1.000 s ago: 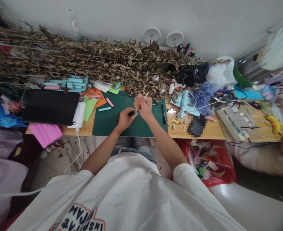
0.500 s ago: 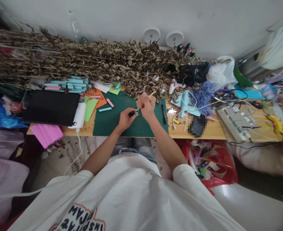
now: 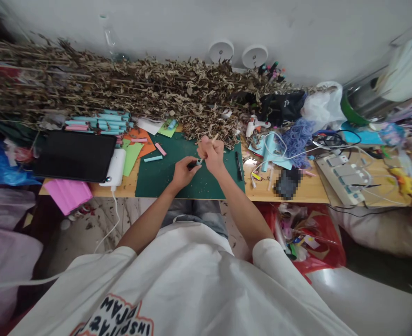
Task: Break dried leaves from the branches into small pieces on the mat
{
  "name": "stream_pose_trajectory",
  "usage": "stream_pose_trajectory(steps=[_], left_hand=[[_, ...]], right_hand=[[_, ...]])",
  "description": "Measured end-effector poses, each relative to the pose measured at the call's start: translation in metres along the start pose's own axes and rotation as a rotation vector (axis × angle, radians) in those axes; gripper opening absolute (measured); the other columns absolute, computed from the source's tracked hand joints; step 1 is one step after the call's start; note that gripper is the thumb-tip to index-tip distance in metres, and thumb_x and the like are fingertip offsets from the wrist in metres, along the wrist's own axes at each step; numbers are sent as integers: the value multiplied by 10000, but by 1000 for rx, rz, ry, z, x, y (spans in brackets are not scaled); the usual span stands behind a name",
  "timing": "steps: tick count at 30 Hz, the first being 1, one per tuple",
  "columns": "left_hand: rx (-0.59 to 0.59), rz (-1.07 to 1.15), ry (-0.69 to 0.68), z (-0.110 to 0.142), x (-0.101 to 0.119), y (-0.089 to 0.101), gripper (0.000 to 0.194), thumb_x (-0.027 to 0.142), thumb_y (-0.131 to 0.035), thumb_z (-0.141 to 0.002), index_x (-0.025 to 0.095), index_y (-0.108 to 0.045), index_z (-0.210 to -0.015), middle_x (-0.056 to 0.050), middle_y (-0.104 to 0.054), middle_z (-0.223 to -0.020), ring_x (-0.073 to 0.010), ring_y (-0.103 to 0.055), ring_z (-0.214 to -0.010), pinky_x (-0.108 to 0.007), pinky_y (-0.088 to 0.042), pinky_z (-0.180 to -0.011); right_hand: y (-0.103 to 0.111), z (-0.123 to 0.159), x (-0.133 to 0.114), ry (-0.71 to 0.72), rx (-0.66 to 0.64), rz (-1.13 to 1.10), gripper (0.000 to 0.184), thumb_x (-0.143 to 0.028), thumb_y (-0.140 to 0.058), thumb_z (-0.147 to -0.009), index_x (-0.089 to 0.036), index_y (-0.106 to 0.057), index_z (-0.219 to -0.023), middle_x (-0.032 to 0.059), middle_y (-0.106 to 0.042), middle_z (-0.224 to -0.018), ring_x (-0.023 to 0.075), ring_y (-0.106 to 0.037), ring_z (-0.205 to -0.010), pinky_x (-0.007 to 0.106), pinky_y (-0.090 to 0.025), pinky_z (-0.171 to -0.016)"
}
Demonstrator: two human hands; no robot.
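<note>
My left hand [image 3: 184,173] is closed around a small light-blue paper tube [image 3: 199,162] with a dark inside, its open end pointing right. In my right hand [image 3: 211,154], curled into a fist, is a thin wooden stick [image 3: 215,136] whose upper end pokes out above the fingers. The stick's lower end is at the tube's mouth; how deep it sits is too small to tell. Both hands are over a green cutting mat [image 3: 171,186]. On the mat lie a blue paper roll [image 3: 153,159], a pink paper roll [image 3: 160,149] and a black pen [image 3: 239,165].
Dried leafy stalks [image 3: 139,88] line the back. At left are a black tablet [image 3: 75,155], a white power bank [image 3: 115,169] and several blue rolls [image 3: 109,122]. To the right are a glue gun [image 3: 256,125], blue yarn [image 3: 295,140] and a power strip [image 3: 342,177].
My right hand rose slightly up and right with the stick half a second ago, showing more of it, then came back down towards the tube. The left hand stays almost still.
</note>
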State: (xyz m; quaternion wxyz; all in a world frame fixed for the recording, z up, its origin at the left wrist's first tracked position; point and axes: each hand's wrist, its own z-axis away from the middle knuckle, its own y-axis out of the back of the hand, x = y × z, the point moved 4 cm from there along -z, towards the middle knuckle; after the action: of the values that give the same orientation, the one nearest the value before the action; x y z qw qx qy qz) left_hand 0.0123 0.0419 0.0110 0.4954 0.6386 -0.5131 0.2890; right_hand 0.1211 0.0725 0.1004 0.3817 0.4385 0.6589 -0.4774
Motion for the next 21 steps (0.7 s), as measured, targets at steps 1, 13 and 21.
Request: stream_pose_trajectory(steps=[1,13,21], left_hand=[[-1,-4,-3,0,0,0,102,222,-716,-804,185,-690,-896,-27,-683,-818,-139,-626,-734,-244,-494,-658],[-7,11,8,1,-3,0,116,255,-709,-819,182,-689,-907,-30,-681,-834,-142,-624,-757,-253,-496,-691],[-3,11,15,0,-2,0,128,245,-717,-807,182,-691,-916,-30,-688,-843,-141,-632,-755,-254,-507,-696]], right_hand=[[0,-1,0,6,-2,4,678,-693,-574,-828,-217,-227,-491,-100,-180,-440,35,-146,-386,229,-130,-390],[-2,-4,-1,-29,-15,-60,696,-723,-595,-790,-222,-213,-492,-107,-153,-448,36,-127,-381,226,-129,-374],[-3,-3,0,-5,2,-6,701,-724,-578,-802,-220,-208,-486,-104,-160,-441,38,-147,-376,234,-126,-387]])
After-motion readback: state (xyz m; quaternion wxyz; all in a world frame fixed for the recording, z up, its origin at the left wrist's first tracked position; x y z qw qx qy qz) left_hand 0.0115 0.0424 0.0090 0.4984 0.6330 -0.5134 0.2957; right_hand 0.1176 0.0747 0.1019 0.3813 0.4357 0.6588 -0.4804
